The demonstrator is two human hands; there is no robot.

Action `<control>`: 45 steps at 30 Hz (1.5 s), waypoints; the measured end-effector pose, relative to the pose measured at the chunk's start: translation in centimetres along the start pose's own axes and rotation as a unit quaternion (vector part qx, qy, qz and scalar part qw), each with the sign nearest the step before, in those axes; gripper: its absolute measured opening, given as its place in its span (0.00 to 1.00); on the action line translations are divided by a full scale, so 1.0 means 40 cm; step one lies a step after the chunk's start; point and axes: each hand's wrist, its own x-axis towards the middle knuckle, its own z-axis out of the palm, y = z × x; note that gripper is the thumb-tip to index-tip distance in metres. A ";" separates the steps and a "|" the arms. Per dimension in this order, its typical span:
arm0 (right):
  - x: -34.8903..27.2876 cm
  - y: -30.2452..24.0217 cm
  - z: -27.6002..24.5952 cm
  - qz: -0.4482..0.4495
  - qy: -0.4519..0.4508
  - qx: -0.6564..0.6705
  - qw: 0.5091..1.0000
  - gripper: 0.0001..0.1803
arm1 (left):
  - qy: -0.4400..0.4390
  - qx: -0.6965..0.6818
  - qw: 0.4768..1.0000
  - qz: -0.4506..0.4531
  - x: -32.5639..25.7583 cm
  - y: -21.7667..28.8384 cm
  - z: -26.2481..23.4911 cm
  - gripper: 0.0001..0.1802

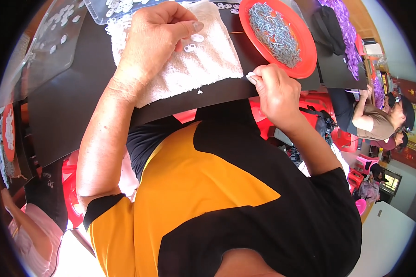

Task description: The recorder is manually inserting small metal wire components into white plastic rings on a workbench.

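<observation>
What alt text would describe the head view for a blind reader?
At a dark table, the left hand is over a white towel; the right hand pinches a small white piece near a red tray of screws.

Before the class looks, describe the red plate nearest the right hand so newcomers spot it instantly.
Start from the dark table across the top. Beyond the person's right hand, right of the white cloth, lies the oval red plate. Its red rim and heap of slender blue-grey pieces set it apart from that cloth.
</observation>
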 end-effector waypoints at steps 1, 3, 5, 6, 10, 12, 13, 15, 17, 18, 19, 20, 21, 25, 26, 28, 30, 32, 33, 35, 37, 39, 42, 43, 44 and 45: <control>-0.003 0.000 0.001 0.000 -0.003 -0.001 1.000 0.06 | -0.003 -0.003 1.000 0.008 -0.001 -0.001 -0.001 0.06; -0.009 0.001 0.006 -0.011 0.005 -0.006 1.000 0.07 | -0.003 0.005 1.000 0.008 -0.006 0.003 -0.001 0.06; 0.001 0.002 -0.001 -0.012 -0.012 -0.028 0.999 0.07 | -0.002 0.013 1.000 0.008 -0.006 0.003 0.001 0.06; 0.005 0.000 -0.004 -0.011 -0.026 -0.048 0.998 0.08 | -0.002 0.019 1.000 0.012 -0.005 0.002 0.001 0.06; 0.009 0.005 -0.001 -0.026 -0.035 -0.052 0.998 0.08 | -0.007 0.016 1.000 0.011 -0.007 -0.003 0.001 0.05; 0.010 0.006 -0.004 -0.030 -0.062 -0.061 0.996 0.09 | -0.010 -0.030 0.999 -0.015 0.000 0.013 -0.004 0.03; 0.010 0.010 0.000 -0.029 -0.066 -0.061 0.996 0.09 | -0.012 -0.073 0.996 -0.040 0.002 0.017 -0.006 0.02; 0.013 0.022 0.008 -0.077 -0.047 -0.064 0.994 0.07 | -0.014 -0.086 0.996 -0.038 0.003 0.010 -0.003 0.02; 0.016 0.020 0.005 -0.079 -0.054 -0.063 0.993 0.08 | -0.017 -0.100 0.994 -0.033 0.008 0.005 0.000 0.02; 0.019 0.020 0.003 -0.084 -0.058 -0.059 0.993 0.08 | -0.017 -0.098 0.994 -0.040 0.007 0.009 0.000 0.02; 0.022 0.020 0.002 -0.084 -0.061 -0.061 0.993 0.08 | -0.017 -0.097 0.994 -0.046 0.006 0.013 0.000 0.02; 0.025 0.021 0.001 -0.083 -0.072 -0.059 0.992 0.09 | -0.018 -0.100 0.994 -0.047 0.005 0.018 -0.002 0.02; 0.028 0.023 -0.001 -0.083 -0.083 -0.056 0.992 0.09 | -0.015 -0.091 0.994 -0.050 0.002 0.025 -0.003 0.02; 0.037 0.033 -0.005 -0.076 -0.108 -0.041 0.990 0.10 | -0.008 -0.086 0.994 -0.067 0.002 0.031 -0.002 0.02; 0.039 0.031 -0.007 -0.070 -0.108 -0.035 0.991 0.10 | -0.009 -0.091 0.993 -0.068 0.005 0.028 0.001 0.02; 0.041 0.030 -0.007 -0.064 -0.108 -0.029 0.992 0.10 | -0.014 -0.074 0.993 -0.086 0.008 0.027 -0.001 0.02; 0.040 0.032 -0.005 -0.062 -0.107 -0.025 0.992 0.10 | -0.008 -0.059 0.994 -0.091 0.005 0.040 0.000 0.02; 0.040 0.029 -0.008 -0.055 -0.110 -0.023 0.992 0.10 | -0.002 -0.042 0.995 -0.094 0.004 0.047 -0.003 0.01; 0.041 0.026 -0.010 -0.049 -0.113 -0.020 0.992 0.10 | -0.002 -0.043 0.995 -0.095 0.003 0.048 -0.003 0.01; 0.040 0.023 -0.016 -0.029 -0.129 -0.009 0.991 0.10 | -0.003 -0.044 0.995 -0.094 0.003 0.032 -0.002 0.01; 0.041 0.018 -0.020 -0.011 -0.145 0.005 0.989 0.10 | -0.018 -0.011 1.000 -0.009 -0.002 -0.003 -0.006 0.05; 0.042 0.016 -0.022 -0.001 -0.149 0.013 0.989 0.11 | -0.019 -0.016 1.000 -0.007 -0.003 -0.008 -0.004 0.05; 0.041 0.014 -0.024 0.002 -0.144 0.008 0.990 0.08 | -0.024 -0.018 1.000 -0.004 -0.001 -0.011 0.002 0.05; 0.041 0.015 -0.021 0.001 -0.142 0.006 0.990 0.08 | -0.023 -0.014 1.000 -0.005 -0.001 -0.013 0.001 0.05; 0.041 0.017 -0.014 -0.015 -0.137 -0.018 0.990 0.09 | -0.022 -0.014 1.000 -0.001 0.001 -0.016 0.000 0.05; 0.041 0.017 -0.010 -0.031 -0.132 -0.042 0.990 0.09 | -0.021 -0.011 1.000 -0.003 0.002 -0.021 -0.003 0.05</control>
